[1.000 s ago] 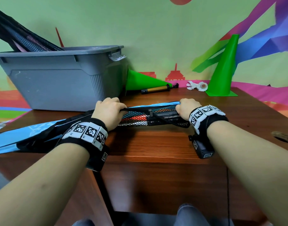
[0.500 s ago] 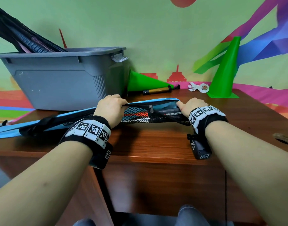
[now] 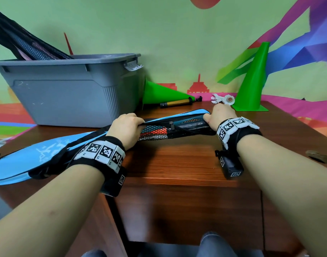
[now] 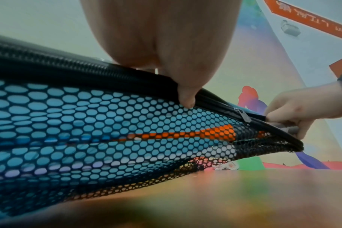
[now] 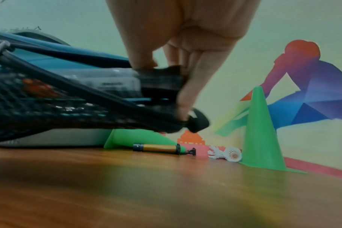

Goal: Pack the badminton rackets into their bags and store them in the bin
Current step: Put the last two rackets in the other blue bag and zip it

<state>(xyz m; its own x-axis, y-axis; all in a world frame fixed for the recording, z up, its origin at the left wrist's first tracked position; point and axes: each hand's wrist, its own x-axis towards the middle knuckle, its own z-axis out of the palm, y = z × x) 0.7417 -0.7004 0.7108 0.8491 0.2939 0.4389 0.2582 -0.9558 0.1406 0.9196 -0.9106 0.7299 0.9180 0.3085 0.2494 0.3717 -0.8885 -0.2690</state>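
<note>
Racket bag (image 3: 47,160), blue with a mesh side, lies across the wooden table (image 3: 177,164) before the grey bin (image 3: 66,89); left hand (image 3: 126,129) pinches its zipper edge, right hand (image 3: 217,115) pinches the handle end, racket (image 4: 185,134) visible inside.

Racket bag (image 3: 47,160) end now raised higher

Bin (image 3: 66,93) and 2 cones (image 3: 251,84) block the table's (image 3: 177,164) far edge
</note>
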